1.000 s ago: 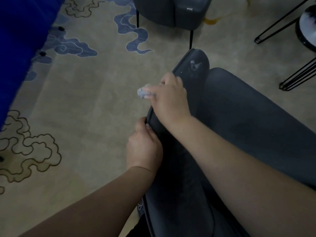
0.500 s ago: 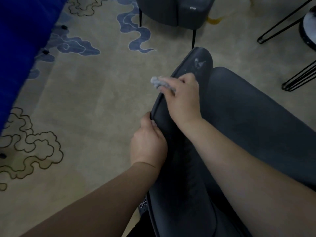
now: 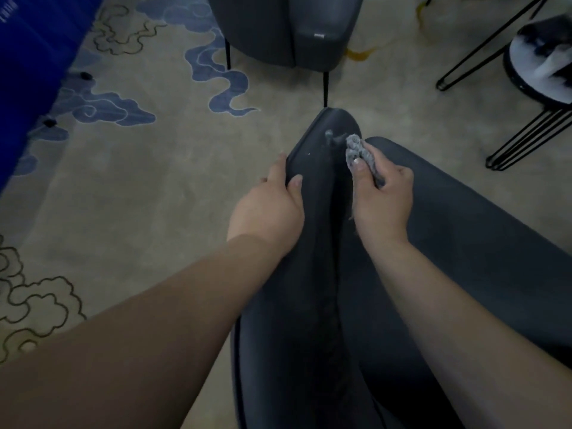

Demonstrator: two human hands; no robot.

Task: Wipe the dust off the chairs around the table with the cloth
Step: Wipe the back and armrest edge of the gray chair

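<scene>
Since the earlier frame right hand [image 3: 382, 199] had crossed to the chair [image 3: 318, 230] armrest's inner side, fingers gripping the bunched cloth [image 3: 356, 151] beside a pale smudge [image 3: 331, 136], left hand [image 3: 272, 205] clasping the outer edge; pressing firmly over that smudge would likely lift it.

dim, flat indoor light, soft blur, wide-angle bending at edges.
</scene>
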